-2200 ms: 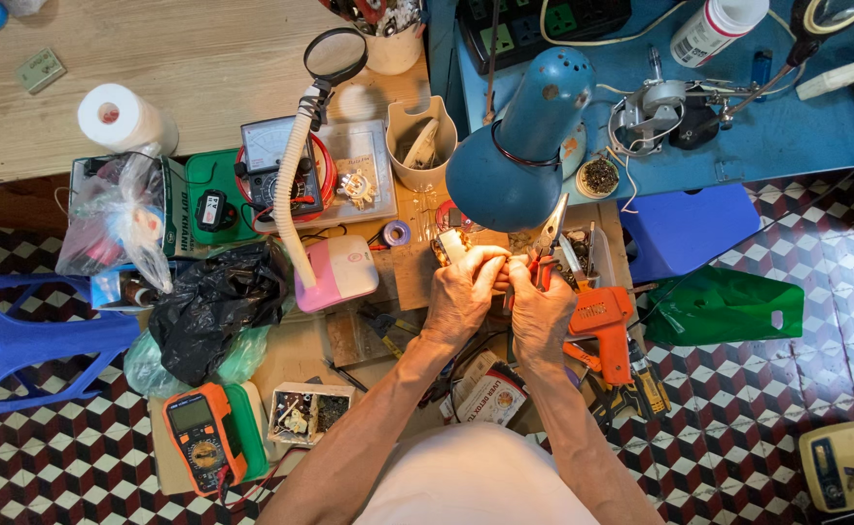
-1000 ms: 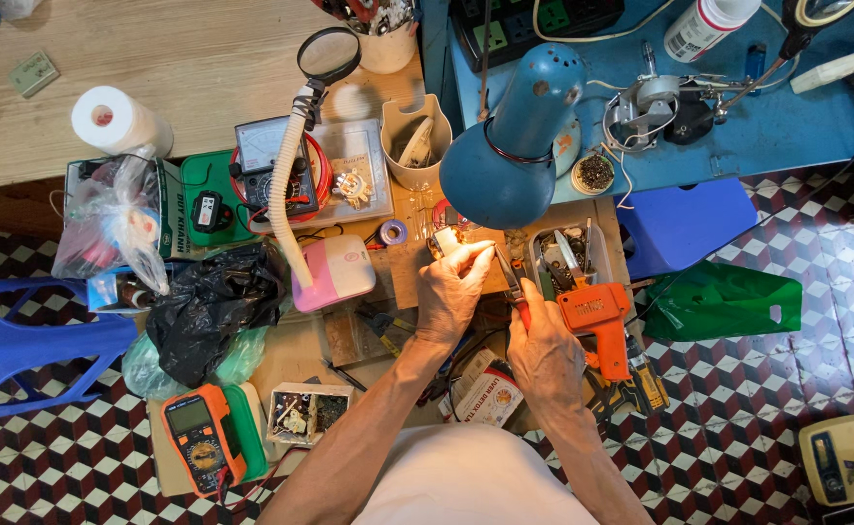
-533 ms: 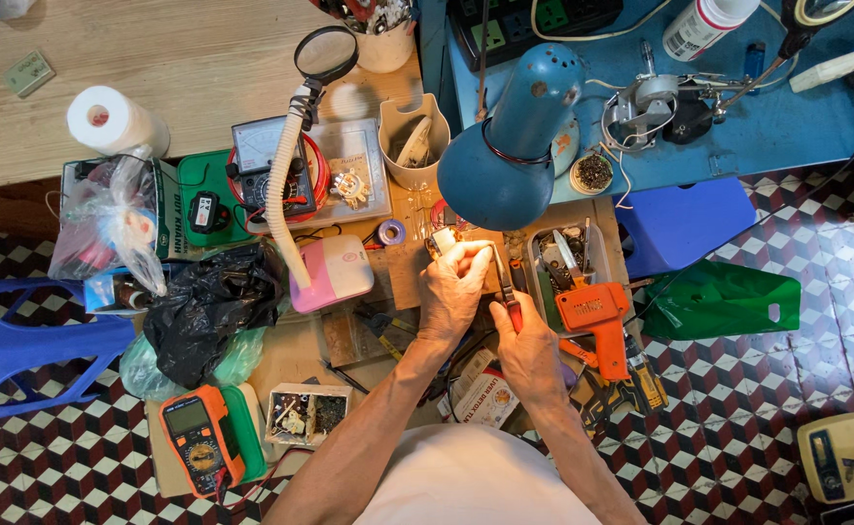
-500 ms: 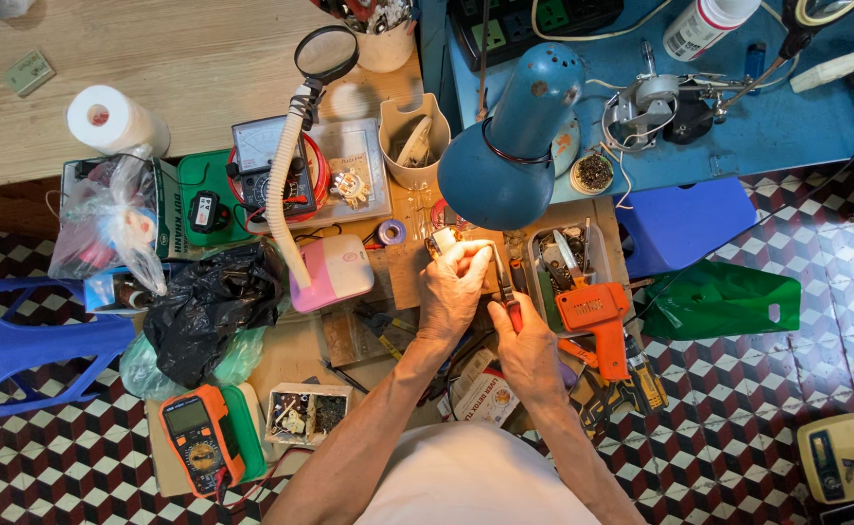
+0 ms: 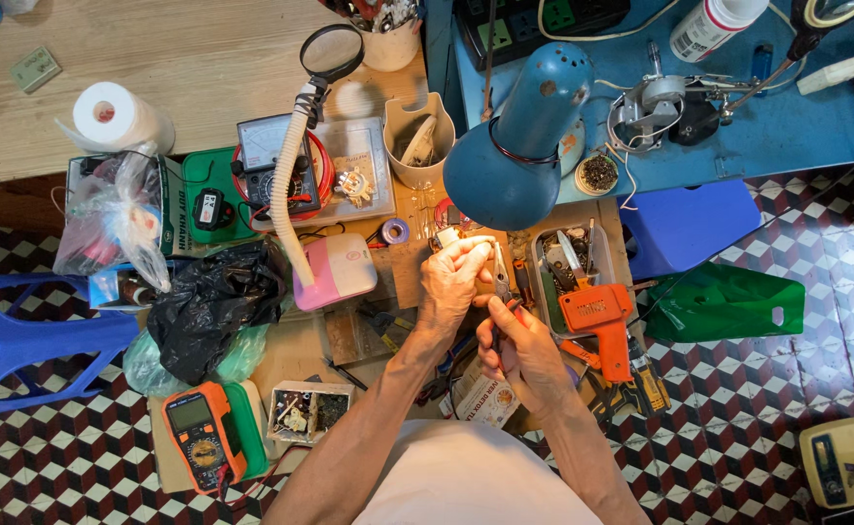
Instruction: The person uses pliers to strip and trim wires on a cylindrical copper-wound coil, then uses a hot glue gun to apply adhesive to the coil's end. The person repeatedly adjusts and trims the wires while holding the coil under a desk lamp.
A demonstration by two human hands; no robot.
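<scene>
The left hand [image 5: 451,282] pinches a small white part [image 5: 449,238] under the blue lamp [image 5: 519,136]. At its four o'clock, the right hand [image 5: 522,345] grips pliers [image 5: 498,277], long axis pointing toward twelve o'clock, tips beside the part.

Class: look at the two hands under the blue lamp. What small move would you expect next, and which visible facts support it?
Probably the pliers in the right hand close on the small white part pinched by the left hand: their tips point at it, under the blue lamp.
</scene>
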